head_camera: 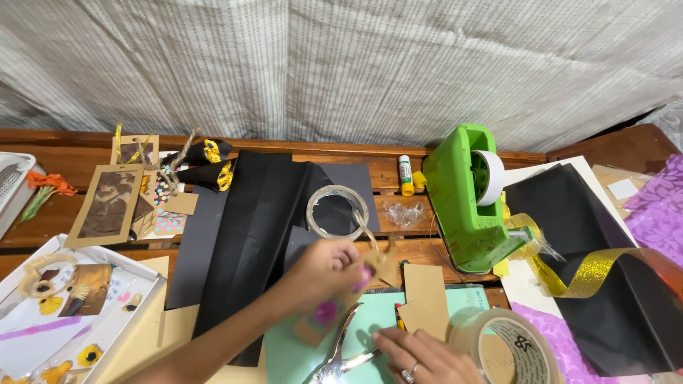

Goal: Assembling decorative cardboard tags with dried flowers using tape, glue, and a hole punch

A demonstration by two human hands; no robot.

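Observation:
My left hand [324, 270] is raised over the table and pinches a small brown paper tag [334, 313] with pink spots, with a twine loop [366, 231] rising from my fingers. My right hand [427, 355], with a ring on it, rests flat on the mint green mat [299, 355] at the lower edge, its fingertips beside a metal hole punch [340, 359]. A brown cardboard piece [425, 291] lies just above my right hand. A big roll of clear tape [509, 345] sits to the right of it.
A green tape dispenser [466, 199] stands at centre right. Black paper sheets [249, 235], a clear tape ring [336, 211], a glue stick [405, 174], gold ribbon [590, 274], purple paper [658, 203] and a white tray [135, 302] of craft bits cover the wooden table [64, 153].

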